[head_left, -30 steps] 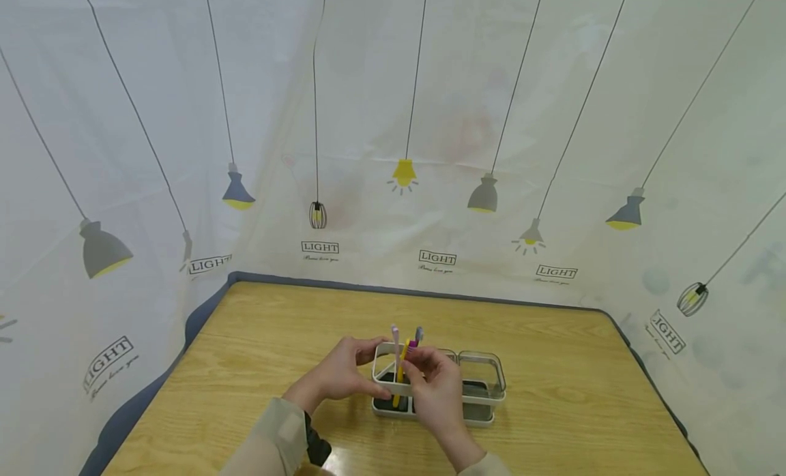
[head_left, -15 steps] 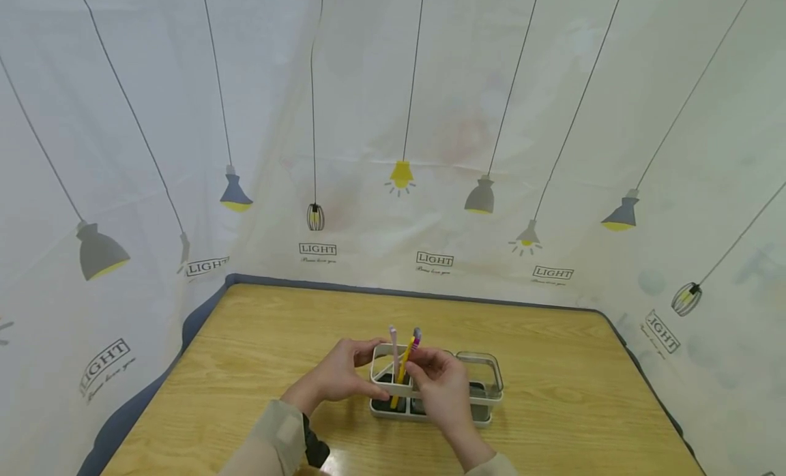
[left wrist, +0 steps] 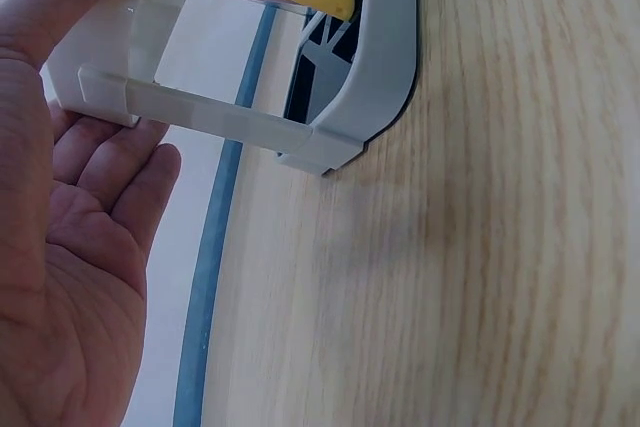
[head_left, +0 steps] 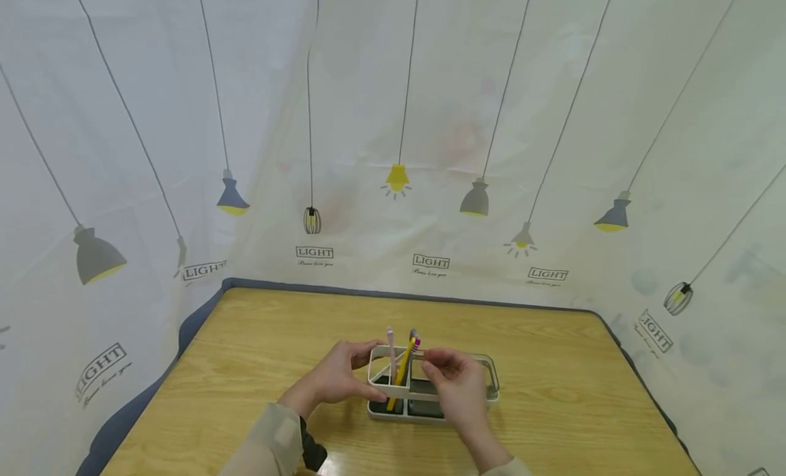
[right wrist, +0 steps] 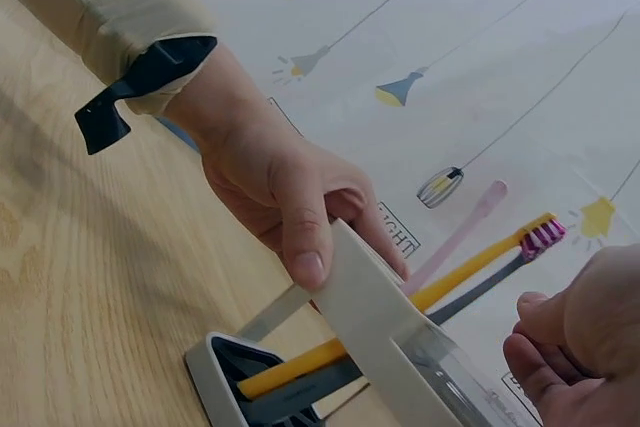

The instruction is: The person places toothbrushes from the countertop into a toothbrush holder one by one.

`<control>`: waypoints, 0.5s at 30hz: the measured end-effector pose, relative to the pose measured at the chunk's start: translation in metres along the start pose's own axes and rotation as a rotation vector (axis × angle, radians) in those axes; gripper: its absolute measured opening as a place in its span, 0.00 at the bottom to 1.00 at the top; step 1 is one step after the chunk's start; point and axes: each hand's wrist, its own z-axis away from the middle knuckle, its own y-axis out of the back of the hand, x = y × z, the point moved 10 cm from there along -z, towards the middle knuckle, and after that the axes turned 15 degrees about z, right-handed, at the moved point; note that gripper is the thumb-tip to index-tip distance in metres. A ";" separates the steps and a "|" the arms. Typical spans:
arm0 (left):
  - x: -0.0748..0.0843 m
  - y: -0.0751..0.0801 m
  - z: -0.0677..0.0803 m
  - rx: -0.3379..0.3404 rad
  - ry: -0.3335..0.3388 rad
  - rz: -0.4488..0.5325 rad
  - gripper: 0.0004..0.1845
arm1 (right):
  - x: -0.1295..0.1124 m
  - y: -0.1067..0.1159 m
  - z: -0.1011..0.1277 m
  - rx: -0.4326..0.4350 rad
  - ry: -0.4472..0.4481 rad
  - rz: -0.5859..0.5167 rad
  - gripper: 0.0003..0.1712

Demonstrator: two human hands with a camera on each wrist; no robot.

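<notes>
A two-tier white toothbrush holder (head_left: 424, 395) stands on the table, with dark trays in its base. My left hand (head_left: 334, 375) grips the upper frame at its left end, thumb in front and fingers behind. Upright in the left part are a pink toothbrush (head_left: 391, 357), a yellow toothbrush (right wrist: 465, 272) and a dark grey toothbrush (right wrist: 478, 289); purple-and-white bristles show near the tops of the last two. Just right of them, my right hand (head_left: 457, 391) hovers over the holder, fingers loosely bent, with nothing visible between them. It hides part of the holder's middle.
A clear cup (head_left: 489, 374) sits at the holder's right end. The wood-grain table (head_left: 276, 326) reaches back to a pale curtain (head_left: 356, 121) printed with lamps, edged by a dark blue strip (head_left: 368, 293).
My right hand has drawn away from the toothbrushes towards the right. The yellow and grey ones stand by themselves in the holder. My left hand keeps its grip on the frame.
</notes>
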 end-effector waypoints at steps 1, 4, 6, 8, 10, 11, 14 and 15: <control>0.000 0.001 0.000 0.005 0.002 -0.004 0.52 | 0.000 0.003 -0.001 0.007 -0.002 0.001 0.09; -0.001 0.003 0.000 0.014 0.002 -0.019 0.52 | 0.004 0.010 -0.006 0.020 -0.020 -0.002 0.09; -0.001 0.003 0.000 0.013 -0.006 -0.028 0.52 | 0.006 0.016 -0.007 0.032 -0.022 0.007 0.09; -0.003 0.005 0.001 0.013 -0.008 -0.046 0.52 | 0.009 0.022 -0.008 0.038 -0.023 0.003 0.10; -0.004 0.006 0.004 0.008 -0.014 -0.072 0.54 | 0.011 0.029 -0.008 0.052 -0.020 -0.001 0.11; -0.004 0.007 0.006 0.009 -0.017 -0.088 0.55 | 0.012 0.033 -0.008 0.059 -0.016 0.007 0.11; -0.003 0.012 0.013 0.030 -0.033 -0.138 0.57 | 0.016 0.049 -0.008 0.092 -0.018 0.033 0.13; -0.002 0.015 0.015 0.043 -0.041 -0.150 0.56 | 0.018 0.055 -0.007 0.107 -0.024 0.040 0.14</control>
